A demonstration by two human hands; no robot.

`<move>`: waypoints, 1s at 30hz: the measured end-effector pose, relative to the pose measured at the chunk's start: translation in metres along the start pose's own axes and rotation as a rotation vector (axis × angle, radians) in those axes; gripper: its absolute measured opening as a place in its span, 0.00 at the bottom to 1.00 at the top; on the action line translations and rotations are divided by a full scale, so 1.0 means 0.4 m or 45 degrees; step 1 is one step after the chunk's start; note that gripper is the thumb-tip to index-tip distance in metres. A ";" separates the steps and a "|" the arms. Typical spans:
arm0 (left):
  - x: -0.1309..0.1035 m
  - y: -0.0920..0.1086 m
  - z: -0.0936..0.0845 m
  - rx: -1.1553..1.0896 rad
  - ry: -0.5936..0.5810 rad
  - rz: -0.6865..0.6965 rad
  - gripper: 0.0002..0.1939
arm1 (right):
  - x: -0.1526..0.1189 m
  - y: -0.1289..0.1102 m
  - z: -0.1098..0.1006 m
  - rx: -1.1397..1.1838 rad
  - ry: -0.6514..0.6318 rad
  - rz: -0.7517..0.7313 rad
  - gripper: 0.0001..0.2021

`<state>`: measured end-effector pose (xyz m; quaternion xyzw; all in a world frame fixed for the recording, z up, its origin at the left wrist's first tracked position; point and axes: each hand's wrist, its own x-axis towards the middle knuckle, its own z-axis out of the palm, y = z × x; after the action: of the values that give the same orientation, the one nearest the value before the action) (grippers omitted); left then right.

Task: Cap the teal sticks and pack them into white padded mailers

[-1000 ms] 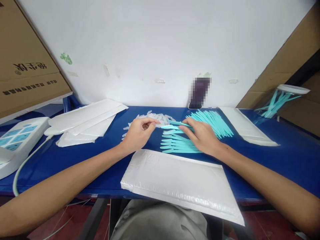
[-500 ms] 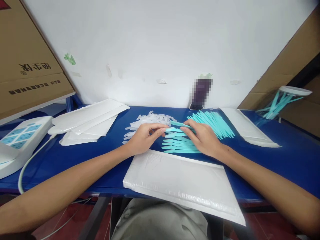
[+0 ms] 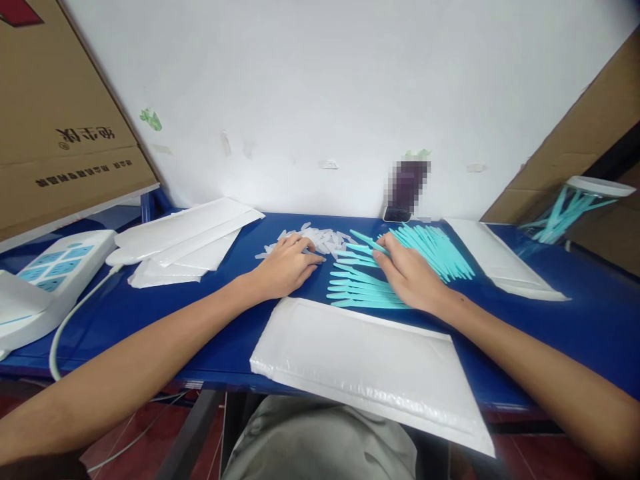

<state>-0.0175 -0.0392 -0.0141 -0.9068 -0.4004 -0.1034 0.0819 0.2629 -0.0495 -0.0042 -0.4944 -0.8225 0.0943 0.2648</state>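
Note:
My left hand point(image 3: 290, 267) rests at the near edge of a heap of small translucent white pieces point(image 3: 325, 241), fingers bent down onto them; what its fingertips pinch is too small to tell. My right hand point(image 3: 407, 270) is closed on a teal stick point(image 3: 366, 239), whose tip points up and left. Below that stick, more teal sticks point(image 3: 360, 293) lie side by side in a row, partly under the right hand. Behind my right hand is a larger pile of teal sticks point(image 3: 437, 250).
A white padded envelope point(image 3: 370, 367) lies at the table's front edge, another point(image 3: 510, 260) at the right. White envelopes point(image 3: 195, 233) and a power strip point(image 3: 65, 267) are on the left. A phone point(image 3: 407, 190) leans on the wall; a clear jar point(image 3: 575, 207) holds teal sticks.
My left hand has moved left and away from the right hand, down to the white pieces. My right hand still holds a teal stick, now tilted more. The view has shifted slightly.

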 end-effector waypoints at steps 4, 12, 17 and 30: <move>0.002 -0.002 0.003 -0.027 -0.005 0.116 0.19 | 0.003 0.003 0.005 0.011 0.003 -0.019 0.09; 0.008 -0.010 -0.006 -0.060 -0.036 -0.053 0.15 | 0.005 0.003 0.005 -0.011 0.063 -0.082 0.15; 0.012 -0.010 -0.009 -0.109 -0.057 -0.083 0.14 | 0.004 0.001 0.003 -0.030 -0.022 -0.079 0.14; 0.013 0.009 0.002 -0.079 0.072 -0.051 0.18 | 0.005 -0.002 0.002 -0.070 0.000 -0.174 0.15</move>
<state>-0.0115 -0.0377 -0.0136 -0.8974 -0.4126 -0.1428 0.0631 0.2611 -0.0481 -0.0036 -0.4443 -0.8565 0.0534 0.2571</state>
